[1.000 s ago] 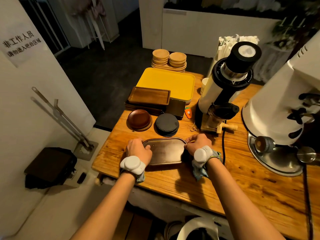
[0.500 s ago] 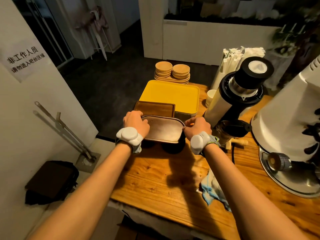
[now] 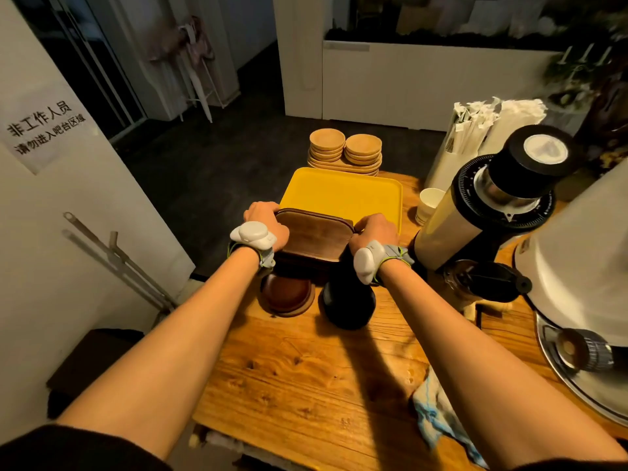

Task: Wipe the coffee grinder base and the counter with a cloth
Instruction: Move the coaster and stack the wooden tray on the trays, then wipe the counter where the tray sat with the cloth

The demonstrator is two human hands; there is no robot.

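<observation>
A dark wooden tray (image 3: 314,234) is gripped at both ends, my left hand (image 3: 266,220) on its left end and my right hand (image 3: 375,231) on its right end. It sits over the stack of wooden trays in front of the yellow tray (image 3: 343,192). A blue-and-white cloth (image 3: 436,414) lies loose on the wooden counter (image 3: 306,379) under my right forearm. The white coffee grinder (image 3: 577,266) stands at the right on its round metal base (image 3: 564,382). A smaller grinder (image 3: 489,212) with a black lid stands beside it.
Brown saucers (image 3: 289,295) and black saucers (image 3: 346,305) are stacked below the tray. Light wooden plates (image 3: 345,153) sit at the far edge. Paper cups (image 3: 428,203) and wrapped straws (image 3: 482,127) stand behind the small grinder. The counter's left edge drops to the floor.
Both hands lifted the dark tray off the near counter and carried it away from me onto the tray stack. The cloth, earlier under my right wrist, now lies on the counter.
</observation>
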